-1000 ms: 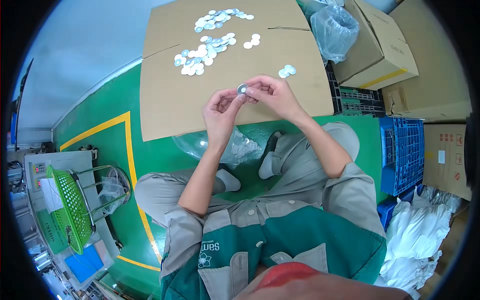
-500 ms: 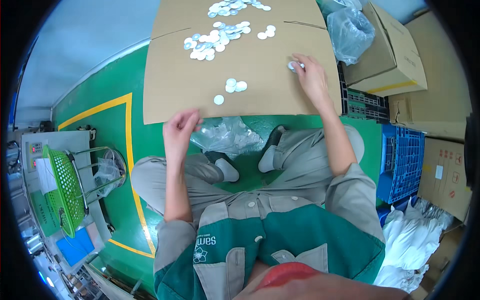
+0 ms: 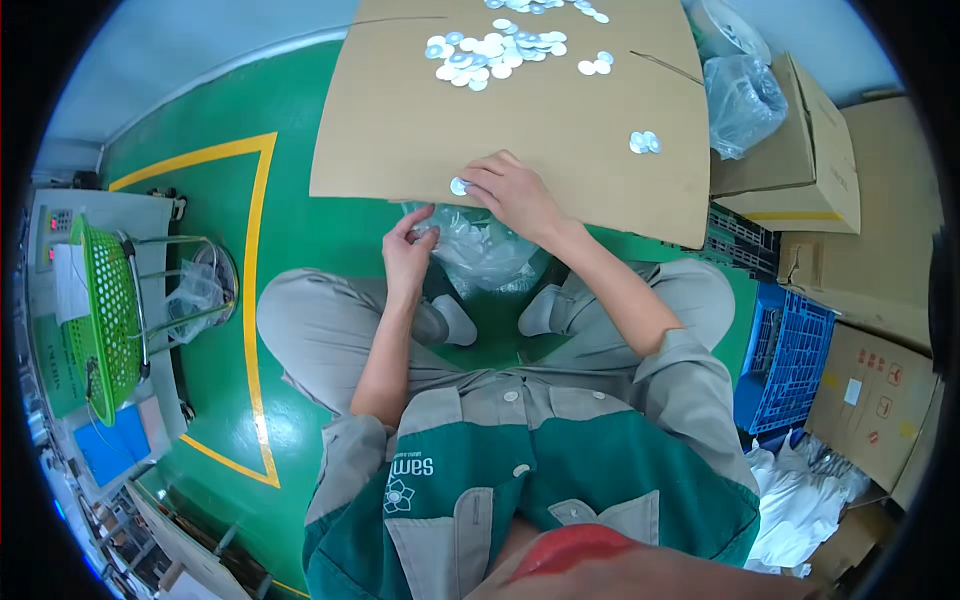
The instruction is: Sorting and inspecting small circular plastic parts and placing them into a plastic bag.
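Close to the near edge of a cardboard sheet (image 3: 400, 140), my right hand (image 3: 515, 200) has its fingers together and bent over a small round white disc (image 3: 459, 186). Any other discs under those fingers are hidden. Just below the edge, my left hand (image 3: 406, 258) pinches the rim of a clear plastic bag (image 3: 485, 250), which hangs between my legs with pale contents. A small group of discs (image 3: 645, 142) lies to the right on the cardboard. Farther off sit three discs (image 3: 595, 66) and a large loose pile of discs (image 3: 490, 58).
More discs (image 3: 545, 5) lie at the far edge. On the right are an open carton (image 3: 800, 150) with a plastic bag (image 3: 745, 105) beside it, a blue plastic pallet (image 3: 790, 360) and white bags (image 3: 805, 500). A green basket (image 3: 105, 320) stands at the left.
My right hand has moved left from the right-hand discs to those at the near edge. My left hand has moved right to the bag's rim. The view has shifted.
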Available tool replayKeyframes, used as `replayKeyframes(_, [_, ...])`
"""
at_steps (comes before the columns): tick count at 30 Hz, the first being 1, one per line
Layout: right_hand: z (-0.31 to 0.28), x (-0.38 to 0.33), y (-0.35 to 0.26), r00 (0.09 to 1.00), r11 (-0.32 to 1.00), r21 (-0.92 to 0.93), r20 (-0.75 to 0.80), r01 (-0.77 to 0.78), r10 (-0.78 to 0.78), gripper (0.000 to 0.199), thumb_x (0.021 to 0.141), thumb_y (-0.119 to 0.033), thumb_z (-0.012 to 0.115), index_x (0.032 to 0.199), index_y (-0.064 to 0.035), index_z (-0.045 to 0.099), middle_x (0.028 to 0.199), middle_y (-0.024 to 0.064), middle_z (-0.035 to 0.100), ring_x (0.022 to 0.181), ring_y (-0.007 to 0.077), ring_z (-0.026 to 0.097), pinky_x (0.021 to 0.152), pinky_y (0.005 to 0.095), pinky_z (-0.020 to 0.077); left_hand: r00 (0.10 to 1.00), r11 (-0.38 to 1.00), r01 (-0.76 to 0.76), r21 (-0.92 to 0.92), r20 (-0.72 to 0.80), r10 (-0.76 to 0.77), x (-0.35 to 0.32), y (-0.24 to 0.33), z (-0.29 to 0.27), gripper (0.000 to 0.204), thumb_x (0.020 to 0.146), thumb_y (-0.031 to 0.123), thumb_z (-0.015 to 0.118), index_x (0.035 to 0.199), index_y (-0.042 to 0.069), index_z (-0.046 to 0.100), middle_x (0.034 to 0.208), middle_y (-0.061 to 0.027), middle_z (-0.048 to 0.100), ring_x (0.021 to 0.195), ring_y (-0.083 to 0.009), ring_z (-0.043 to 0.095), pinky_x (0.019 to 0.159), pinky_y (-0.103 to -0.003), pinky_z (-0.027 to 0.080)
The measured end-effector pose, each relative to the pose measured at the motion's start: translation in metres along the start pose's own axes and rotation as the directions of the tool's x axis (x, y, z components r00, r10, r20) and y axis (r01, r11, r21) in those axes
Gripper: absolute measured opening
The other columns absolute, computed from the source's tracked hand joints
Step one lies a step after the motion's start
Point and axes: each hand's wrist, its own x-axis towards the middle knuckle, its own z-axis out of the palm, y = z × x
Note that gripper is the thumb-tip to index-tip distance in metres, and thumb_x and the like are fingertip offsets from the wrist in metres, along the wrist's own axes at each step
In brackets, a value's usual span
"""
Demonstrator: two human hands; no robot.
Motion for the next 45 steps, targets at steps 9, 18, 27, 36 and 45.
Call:
replayKeyframes(9, [0.007,-0.035,-0.029,0.979,0.984,-0.073,0.137,0.163,-0.152,0.024,0.074,-0.001,0.064,0.097,-0.0061,0.067,0.091,0.004,0.065,0.084,0.0218,0.06,0.074,0.0336,0.0525,0.997,0.997,-0.074,-0.028,0.031,0.074,-0.013,0.018,-0.012,0.056,0.077,-0.013,0.055,0.131,0.0,0.051,0.13,-0.0135,0.048,0.094,-0.0168,0.063,0.063,-0.025,0.057])
replayKeyframes(18, [-0.014,0.124,0.055,0.984,0.969,-0.239,-0.149,0.064,-0.101,0.035,0.087,-0.018,0.063,0.121,-0.0094,0.06,0.124,0.0136,0.059,0.114,0.0321,0.053,0.096,0.0396,0.0449,0.98,0.956,-0.199,0.217,0.034,0.197,-0.007,0.003,-0.011,0.051,0.076,-0.006,0.062,0.126,0.004,0.055,0.126,-0.0156,0.051,0.092,-0.02,0.065,0.067,-0.028,0.055])
replayKeyframes(27, [-0.051,0.111,0.085,0.928,0.929,0.015,-0.044,-0.369,0.369,0.021,0.089,-0.018,0.062,0.105,-0.0052,0.068,0.079,0.006,0.066,0.07,0.0168,0.06,0.064,0.0314,0.0478,0.949,0.791,-0.299,0.534,0.083,0.303,-0.021,0.062,-0.047,0.033,0.084,0.004,0.067,0.116,0.004,0.063,0.117,-0.0119,0.06,0.092,-0.0193,0.064,0.067,-0.029,0.056])
replayKeyframes(36, [-0.107,0.109,0.12,0.882,0.872,-0.178,-0.223,-0.455,0.414,0.021,0.09,-0.017,0.062,0.107,-0.0055,0.068,0.092,0.0111,0.07,0.083,0.027,0.065,0.075,0.0363,0.0498,0.766,0.559,-0.607,0.565,0.227,0.602,0.121,0.141,0.022,0.017,0.085,0.007,0.065,0.1,-0.001,0.066,0.101,-0.0168,0.066,0.09,-0.0323,0.064,0.078,-0.039,0.052])
replayKeyframes(45, [-0.104,0.081,0.111,0.99,0.973,-0.192,-0.074,-0.128,0.116,0.015,0.088,-0.006,0.06,0.1,-0.0065,0.069,0.101,0.0079,0.066,0.091,0.0255,0.062,0.079,0.0356,0.0508,0.531,0.304,-0.82,0.485,0.445,0.721,0.173,0.121,0.06,0.019,0.08,0.008,0.069,0.099,0.003,0.07,0.11,-0.0136,0.065,0.11,-0.0333,0.056,0.091,-0.042,0.047])
